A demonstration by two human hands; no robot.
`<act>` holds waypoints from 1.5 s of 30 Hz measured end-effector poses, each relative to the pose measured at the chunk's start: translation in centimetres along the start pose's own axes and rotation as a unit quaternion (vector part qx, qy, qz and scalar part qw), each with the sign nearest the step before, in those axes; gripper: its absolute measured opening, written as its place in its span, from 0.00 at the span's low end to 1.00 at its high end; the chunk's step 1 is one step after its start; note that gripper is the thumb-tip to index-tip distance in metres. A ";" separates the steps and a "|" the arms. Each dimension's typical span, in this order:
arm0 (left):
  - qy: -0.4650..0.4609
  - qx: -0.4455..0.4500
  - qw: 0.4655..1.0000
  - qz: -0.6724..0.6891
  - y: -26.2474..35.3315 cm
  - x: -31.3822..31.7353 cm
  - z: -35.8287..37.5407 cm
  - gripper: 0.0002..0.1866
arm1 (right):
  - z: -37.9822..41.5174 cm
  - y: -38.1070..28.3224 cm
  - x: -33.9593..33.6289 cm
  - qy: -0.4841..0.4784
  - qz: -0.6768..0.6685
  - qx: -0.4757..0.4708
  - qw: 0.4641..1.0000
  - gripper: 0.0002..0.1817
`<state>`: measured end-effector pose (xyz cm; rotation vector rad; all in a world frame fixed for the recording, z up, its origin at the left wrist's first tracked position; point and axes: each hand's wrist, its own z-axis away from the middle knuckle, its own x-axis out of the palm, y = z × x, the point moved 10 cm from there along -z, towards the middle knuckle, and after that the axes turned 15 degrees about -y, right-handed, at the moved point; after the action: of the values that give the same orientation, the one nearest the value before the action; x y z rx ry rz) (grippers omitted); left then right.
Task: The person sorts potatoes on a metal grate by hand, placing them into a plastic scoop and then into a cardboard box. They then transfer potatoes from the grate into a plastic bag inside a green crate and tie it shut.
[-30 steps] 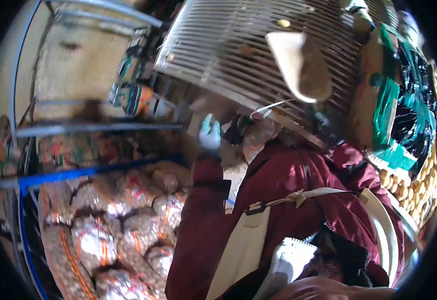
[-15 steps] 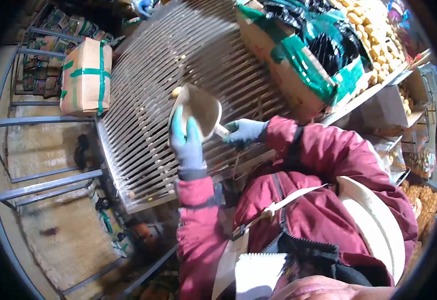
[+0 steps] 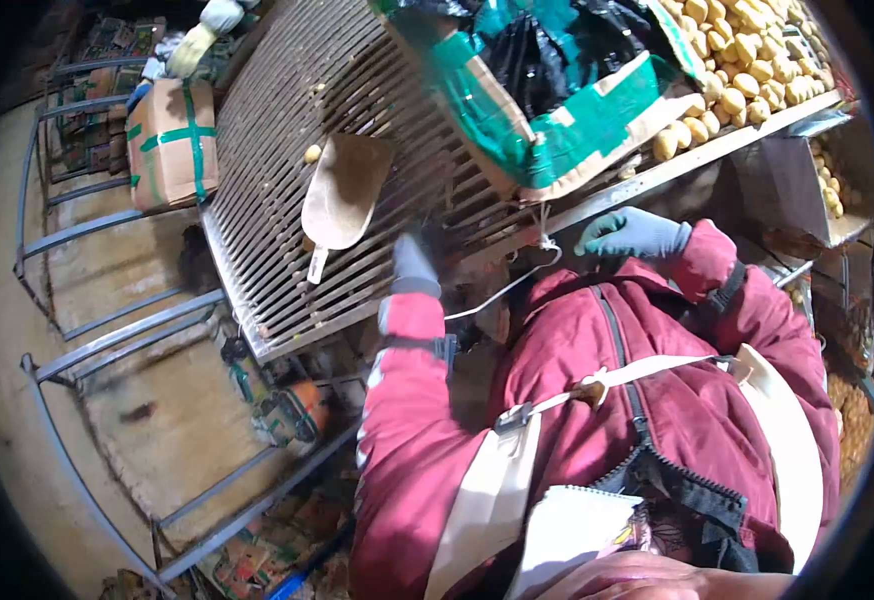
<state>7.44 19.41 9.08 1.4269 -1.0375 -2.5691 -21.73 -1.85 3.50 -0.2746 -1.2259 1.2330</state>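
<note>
My left hand (image 3: pixel 415 266), in a grey glove, reaches onto the lower part of a metal slatted grate (image 3: pixel 287 270); it is blurred and its fingers are hard to make out. My right hand (image 3: pixel 633 232), in a blue-grey glove, lies with its fingers stretched out at the grate's front edge, below a taped cardboard box (image 3: pixel 557 130), holding nothing. A brown scoop (image 3: pixel 342 190) lies loose on the grate, left of my left hand. A single potato (image 3: pixel 312 153) sits just beyond the scoop.
A pile of potatoes (image 3: pixel 737 60) fills the shelf at top right. A smaller box with green tape (image 3: pixel 170 140) sits left of the grate. Another person's gloved hand (image 3: pixel 207 30) shows at top left. Metal rails (image 3: pixel 127 340) and packed sacks lie below.
The scoop has been let go and now lies on the grate. My right hand pulled back to the right edge. My left hand shifted right of the scoop.
</note>
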 end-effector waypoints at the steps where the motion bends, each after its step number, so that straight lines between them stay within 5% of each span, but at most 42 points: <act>1: 0.016 -0.082 0.966 0.246 -1.5 1.2 0.7 0.19 | 1.7 -0.3 -0.4 -0.001 0.004 -0.005 1.000 0.18; 2: 0.032 -0.118 0.939 0.321 -1.3 1.6 1.1 0.17 | 3.0 -0.7 -0.9 0.009 0.032 -0.005 0.999 0.19; 5: -0.002 -0.095 0.960 0.264 5.4 0.3 3.5 0.11 | 4.8 -1.7 -0.7 -0.013 0.022 -0.031 0.999 0.21; 9: -0.190 0.159 0.969 0.012 26.8 3.8 11.8 0.09 | 2.5 -8.5 2.5 -0.096 0.025 -0.215 0.972 0.24; 11: -0.221 0.262 0.931 -0.128 30.8 7.5 12.9 0.09 | 3.4 -11.8 2.5 -0.073 0.013 -0.275 0.959 0.25; 15: -0.243 0.348 0.888 -0.178 36.6 13.1 13.3 0.09 | 9.2 -14.5 -0.1 0.032 -0.103 -0.290 0.951 0.23; 18: -0.291 0.390 0.863 -0.135 38.3 16.4 12.5 0.08 | 12.5 -14.4 -2.7 0.097 -0.147 -0.298 0.938 0.21; 21: -0.313 0.464 0.819 -0.127 41.4 16.9 12.7 0.08 | 16.8 -15.5 -4.6 0.235 0.061 -0.320 0.916 0.20; 22: -0.336 0.497 0.788 -0.135 41.7 16.9 12.5 0.06 | 17.6 -15.4 -5.2 0.239 0.005 -0.283 0.929 0.20; 23: -0.392 0.438 0.808 -0.044 41.5 16.1 11.0 0.07 | 18.5 -15.2 -5.7 0.245 -0.053 -0.246 0.936 0.19; 25: -0.424 0.372 0.820 0.094 43.0 12.1 8.3 0.12 | 21.8 -19.1 -4.9 0.309 0.189 -0.349 0.864 0.19; 26: -0.409 0.375 0.821 0.132 44.0 10.3 6.9 0.14 | 20.9 -18.0 -5.6 0.237 0.015 -0.245 0.940 0.20; 29: -0.269 0.553 0.787 0.046 49.2 7.4 6.4 0.19 | 19.5 -16.9 -6.7 0.199 0.159 -0.208 0.944 0.18; 31: -0.235 0.642 0.730 -0.009 51.4 8.5 8.5 0.16 | 18.0 -19.2 -5.2 0.130 0.186 -0.296 0.928 0.16; 32: -0.283 0.641 0.713 -0.004 51.8 9.6 9.1 0.14 | 17.4 -20.2 -4.4 0.092 0.194 -0.338 0.916 0.14; 33: -0.349 0.586 0.731 0.027 51.4 10.6 7.7 0.11 | 15.6 -18.5 -5.5 0.098 0.176 -0.218 0.955 0.14; 34: -0.276 0.616 0.737 0.037 51.2 9.3 6.9 0.09 | 15.4 -18.2 -6.6 0.133 0.204 -0.156 0.957 0.13; 35: -0.334 0.510 0.775 0.165 49.2 10.0 3.4 0.08 | 15.3 -17.9 -7.6 0.162 0.229 -0.091 0.956 0.13; 36: -0.381 0.423 0.780 0.258 47.7 10.3 1.5 0.08 | 16.0 -19.3 -7.7 0.218 0.297 -0.092 0.925 0.13; 39: -0.424 0.231 0.753 0.447 44.5 10.7 -1.6 0.11 | 17.2 -24.9 -4.5 0.259 0.094 -0.304 0.912 0.17; 40: -0.422 0.226 0.756 0.447 44.4 11.1 -1.9 0.11 | 16.7 -24.8 -5.0 0.224 0.017 -0.326 0.918 0.17; 42: -0.271 0.412 0.804 0.333 46.4 8.1 -1.6 0.14 | 15.6 -24.0 -6.7 0.224 -0.107 -0.340 0.907 0.15; 44: -0.344 0.371 0.758 0.410 46.2 8.8 -4.0 0.16 | 16.0 -23.5 -8.7 0.221 -0.122 -0.308 0.917 0.15; 45: -0.293 0.395 0.782 0.383 46.8 7.1 -5.9 0.18 | 17.0 -24.2 -10.1 0.255 -0.077 -0.310 0.913 0.15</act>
<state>-5.51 -22.47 27.86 -0.0201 -2.3338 -1.9599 -20.40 -26.74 22.36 -0.8901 -1.1135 0.5454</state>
